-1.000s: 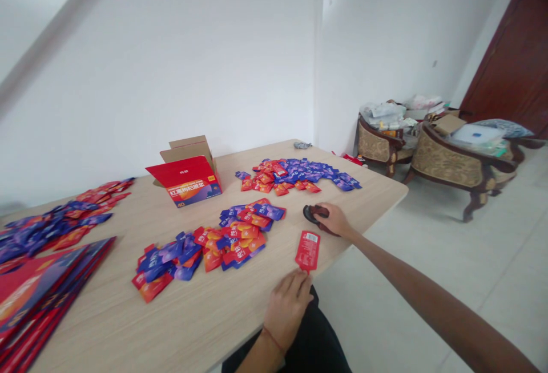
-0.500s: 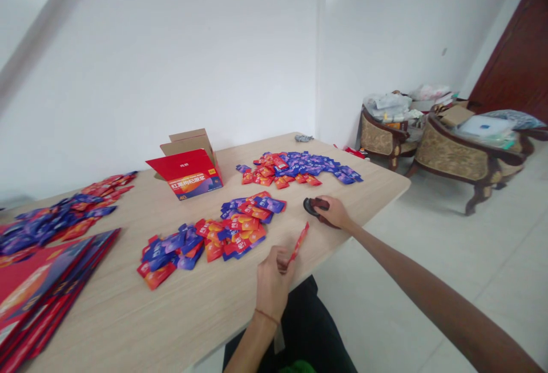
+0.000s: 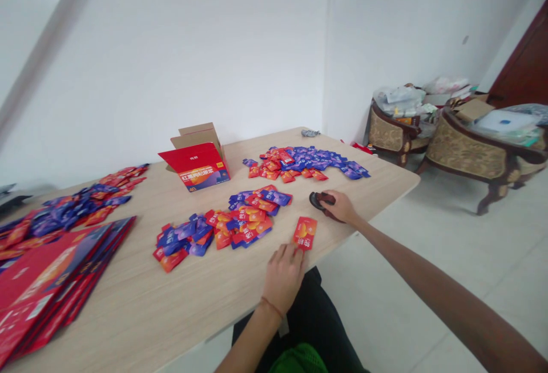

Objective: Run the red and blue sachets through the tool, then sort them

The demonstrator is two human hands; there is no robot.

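Head view: the left hand (image 3: 282,276) lies low on the pale wooden table (image 3: 205,304) near its front edge, palm down. Its fingers (image 3: 291,252) stretch forward side by side, and their tips touch the near edge of a red-and-orange flat foil sachet (image 3: 305,232). The thumb's position is hidden, so it is not clear whether the sachet is pinched. The sachet lies face up on the table at about one o'clock from the left hand, apart from the heaps.

At about two o'clock from the sachet, close to the table's right edge, the right hand (image 3: 341,207) is curled over a dark rounded object with a red part (image 3: 319,199). Its fingers are wrapped on the object's right side, and the bare forearm runs back towards five o'clock.

At nine o'clock from the sachet sprawls a loose heap of red, orange and purple sachets (image 3: 222,226). A second heap of the same colours (image 3: 306,162) lies at twelve o'clock, towards the far edge. At eleven o'clock stands an open red cardboard box with brown flaps (image 3: 199,162), printed on its front. A third spread of sachets (image 3: 72,207) covers the far left of the table. At eight o'clock, just in front of it, is a stack of flat red printed cartons (image 3: 51,276).

Beyond the table, at two o'clock, two carved wooden armchairs with patterned upholstery (image 3: 471,156) stand on the pale floor, piled with bags and packages. A dark brown door (image 3: 524,56) shows at the right edge.
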